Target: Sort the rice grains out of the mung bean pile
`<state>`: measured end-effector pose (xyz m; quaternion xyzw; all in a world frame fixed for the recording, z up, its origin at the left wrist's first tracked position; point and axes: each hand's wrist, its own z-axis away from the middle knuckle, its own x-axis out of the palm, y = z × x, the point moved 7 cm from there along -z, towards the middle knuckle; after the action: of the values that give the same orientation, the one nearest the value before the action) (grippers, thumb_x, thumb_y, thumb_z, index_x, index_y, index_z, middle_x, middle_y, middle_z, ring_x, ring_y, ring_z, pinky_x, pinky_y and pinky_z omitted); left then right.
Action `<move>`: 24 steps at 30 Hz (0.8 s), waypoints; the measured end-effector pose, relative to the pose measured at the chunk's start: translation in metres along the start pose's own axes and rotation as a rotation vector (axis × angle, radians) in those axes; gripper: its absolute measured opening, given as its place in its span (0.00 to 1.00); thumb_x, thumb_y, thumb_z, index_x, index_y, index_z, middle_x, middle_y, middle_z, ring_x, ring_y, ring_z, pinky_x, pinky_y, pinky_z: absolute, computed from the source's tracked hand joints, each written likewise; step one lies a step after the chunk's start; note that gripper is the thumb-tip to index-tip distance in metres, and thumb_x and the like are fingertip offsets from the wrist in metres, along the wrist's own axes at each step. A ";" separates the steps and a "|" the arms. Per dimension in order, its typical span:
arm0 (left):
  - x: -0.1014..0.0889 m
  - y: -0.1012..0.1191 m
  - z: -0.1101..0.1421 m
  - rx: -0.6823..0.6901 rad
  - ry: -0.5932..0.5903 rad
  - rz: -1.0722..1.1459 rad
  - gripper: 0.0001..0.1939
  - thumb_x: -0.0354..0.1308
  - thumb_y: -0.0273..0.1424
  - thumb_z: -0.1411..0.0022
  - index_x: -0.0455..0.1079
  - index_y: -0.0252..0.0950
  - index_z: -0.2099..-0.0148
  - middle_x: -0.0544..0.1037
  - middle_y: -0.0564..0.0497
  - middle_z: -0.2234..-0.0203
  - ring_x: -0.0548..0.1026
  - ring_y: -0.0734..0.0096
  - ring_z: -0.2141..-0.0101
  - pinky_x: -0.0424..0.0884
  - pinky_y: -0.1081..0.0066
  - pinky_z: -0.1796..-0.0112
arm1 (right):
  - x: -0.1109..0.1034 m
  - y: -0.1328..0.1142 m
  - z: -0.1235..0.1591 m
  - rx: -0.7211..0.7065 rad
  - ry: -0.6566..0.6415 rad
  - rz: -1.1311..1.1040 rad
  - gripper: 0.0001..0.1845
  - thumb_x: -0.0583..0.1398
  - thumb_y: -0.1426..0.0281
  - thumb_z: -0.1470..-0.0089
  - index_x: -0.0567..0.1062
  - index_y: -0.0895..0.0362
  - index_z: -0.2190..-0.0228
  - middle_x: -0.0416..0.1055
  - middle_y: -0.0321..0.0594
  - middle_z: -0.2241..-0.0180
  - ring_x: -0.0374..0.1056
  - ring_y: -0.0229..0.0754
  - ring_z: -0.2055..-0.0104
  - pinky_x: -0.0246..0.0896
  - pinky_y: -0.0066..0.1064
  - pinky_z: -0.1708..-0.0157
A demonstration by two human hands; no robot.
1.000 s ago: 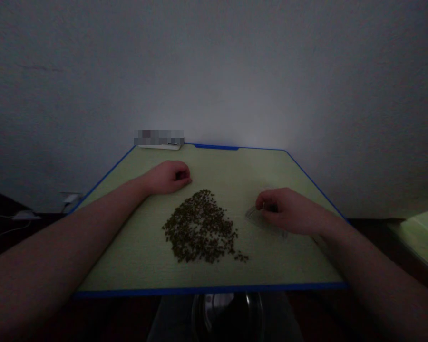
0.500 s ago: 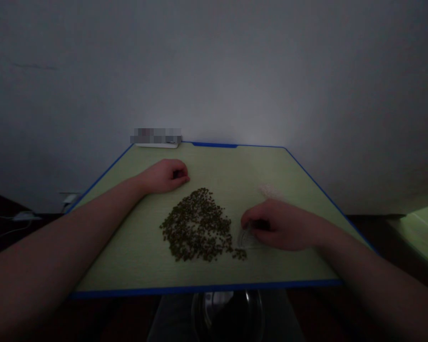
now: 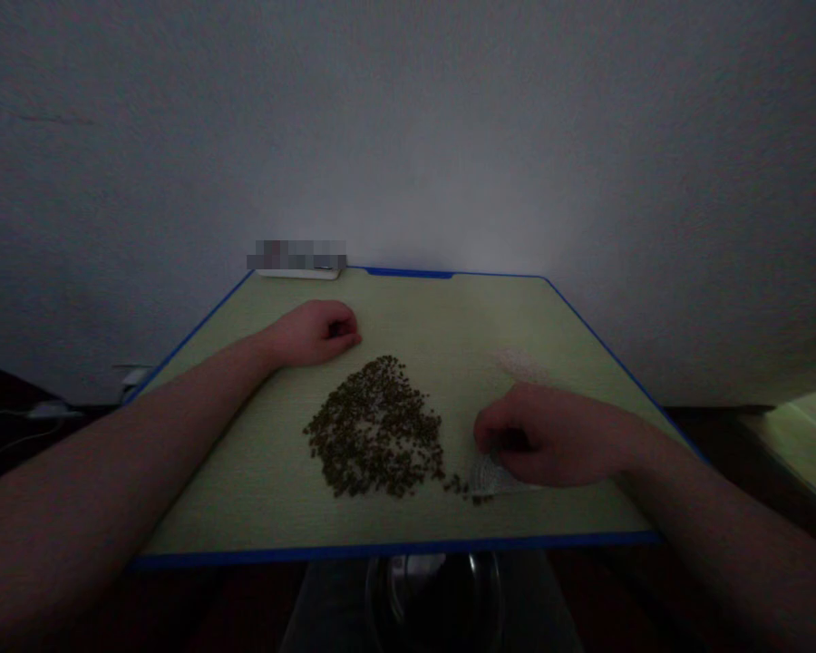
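Observation:
A heap of small dark green beans (image 3: 375,426) lies in the middle of a pale green table (image 3: 258,490) with a blue rim. My left hand (image 3: 316,333) rests on the table behind the heap, its fingers curled into a loose fist with nothing seen in it. My right hand (image 3: 550,433) sits to the right of the heap, fingers closed on a small clear plastic piece (image 3: 488,475) that touches the table beside a few stray beans (image 3: 463,488). A faint whitish patch (image 3: 517,365) lies farther back on the right.
A white flat object (image 3: 300,270) lies at the table's far left corner against the grey wall. A clear round container (image 3: 435,594) sits below the front edge. Another pale green surface (image 3: 806,444) shows at the far right. White cables (image 3: 44,413) lie at left.
My right hand has drawn the clear plastic piece nearer and leftward, down to the stray beans at the heap's right edge. The whitish patch came into sight behind it. My left hand stayed put.

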<state>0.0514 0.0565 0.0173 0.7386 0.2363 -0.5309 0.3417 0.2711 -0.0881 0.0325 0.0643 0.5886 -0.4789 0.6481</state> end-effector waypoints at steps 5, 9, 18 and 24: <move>-0.001 0.001 0.000 0.006 0.008 0.008 0.14 0.52 0.40 0.43 0.69 0.34 0.69 0.70 0.53 0.79 0.64 0.76 0.77 0.57 0.73 0.74 | 0.000 0.004 0.001 0.002 -0.029 0.002 0.10 0.55 0.79 0.60 0.73 0.58 0.74 0.66 0.31 0.79 0.60 0.32 0.78 0.49 0.23 0.78; -0.001 0.001 0.000 -0.001 0.004 0.007 0.14 0.52 0.40 0.43 0.69 0.33 0.69 0.70 0.53 0.79 0.64 0.76 0.77 0.57 0.73 0.74 | -0.002 0.008 0.002 0.008 0.006 0.032 0.09 0.55 0.78 0.59 0.72 0.58 0.73 0.66 0.32 0.78 0.60 0.33 0.77 0.49 0.25 0.78; -0.001 0.001 0.000 0.000 0.008 0.012 0.14 0.53 0.40 0.43 0.69 0.34 0.69 0.70 0.53 0.79 0.64 0.77 0.78 0.57 0.74 0.74 | 0.002 0.002 -0.001 -0.043 0.012 0.019 0.09 0.55 0.78 0.58 0.71 0.57 0.72 0.65 0.31 0.78 0.58 0.33 0.77 0.49 0.25 0.77; 0.000 0.000 0.000 -0.006 0.005 0.006 0.14 0.53 0.40 0.43 0.68 0.34 0.69 0.69 0.53 0.79 0.63 0.77 0.78 0.57 0.74 0.74 | 0.004 0.003 0.001 -0.038 -0.034 -0.003 0.08 0.55 0.78 0.60 0.71 0.57 0.73 0.64 0.30 0.79 0.58 0.32 0.77 0.49 0.24 0.78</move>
<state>0.0516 0.0565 0.0179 0.7397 0.2364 -0.5272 0.3450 0.2734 -0.0896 0.0282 0.0430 0.5867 -0.4698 0.6582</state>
